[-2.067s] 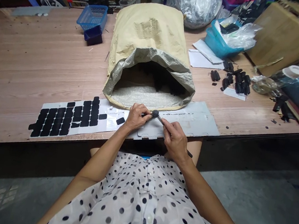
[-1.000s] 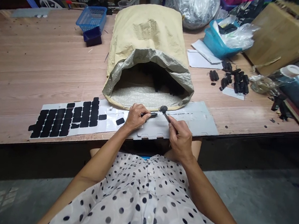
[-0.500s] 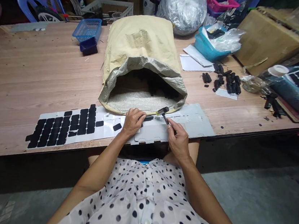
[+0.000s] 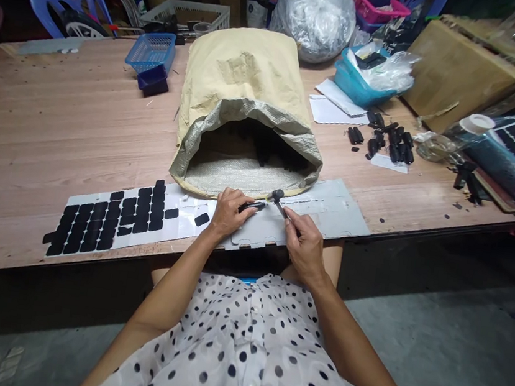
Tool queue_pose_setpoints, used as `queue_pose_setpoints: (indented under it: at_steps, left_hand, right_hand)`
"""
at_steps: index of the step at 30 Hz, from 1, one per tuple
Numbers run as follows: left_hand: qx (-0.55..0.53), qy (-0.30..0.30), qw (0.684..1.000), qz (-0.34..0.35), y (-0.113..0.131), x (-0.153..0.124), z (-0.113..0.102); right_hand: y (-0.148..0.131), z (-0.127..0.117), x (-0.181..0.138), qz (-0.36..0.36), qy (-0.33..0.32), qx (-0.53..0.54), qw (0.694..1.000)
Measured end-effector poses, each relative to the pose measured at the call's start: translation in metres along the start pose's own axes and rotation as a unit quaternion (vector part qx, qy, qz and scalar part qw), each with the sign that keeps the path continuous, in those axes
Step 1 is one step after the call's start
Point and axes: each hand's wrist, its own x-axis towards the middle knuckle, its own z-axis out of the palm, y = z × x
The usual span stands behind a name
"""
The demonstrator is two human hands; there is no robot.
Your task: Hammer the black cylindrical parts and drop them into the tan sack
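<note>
"While the left hand (image 4: 229, 213) pinches a slim black piece (image 4: 254, 206) over the grey board (image 4: 344, 213), what is the right hand (image 4: 305, 249) doing?"

"Its grip is wrapped round the handle of a small hammer-like tool (image 4: 278, 193), whose dark head sits at 2 o'clock from the left hand."

"Do tool and piece touch?"

"I cannot tell; they are just beside each other."

"And around them?"

"At 12 o'clock from the hands, a yellowish sack (image 4: 249, 63) lies with its mouth open toward them, dark inside. At 9 o'clock, a white sheet (image 4: 183, 224) bears rows of black patches (image 4: 111, 221). At 2 o'clock, a cluster of black parts (image 4: 398, 141) rests on the table (image 4: 59, 125)."
</note>
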Motion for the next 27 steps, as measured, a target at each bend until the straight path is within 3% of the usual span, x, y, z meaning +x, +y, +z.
queue_pose_setpoints:
  at_steps: [10, 18, 27]
  left_hand:
    - [-0.033, 0.016, 0.999, 0.001, 0.001, 0.002, 0.002]
    - [-0.038, 0.014, 0.999, 0.000, 0.002, 0.003, 0.004]
    - [-0.021, -0.005, 1.000, -0.004, 0.011, -0.003, -0.005]
  right_hand:
    - [-0.014, -0.002, 0.002, -0.045, 0.008, -0.054, 0.998]
    - [-0.031, -0.011, 0.006, -0.063, 0.016, -0.026, 0.998]
    - [-0.014, -0.015, 0.003, -0.001, 0.004, -0.003, 1.000]
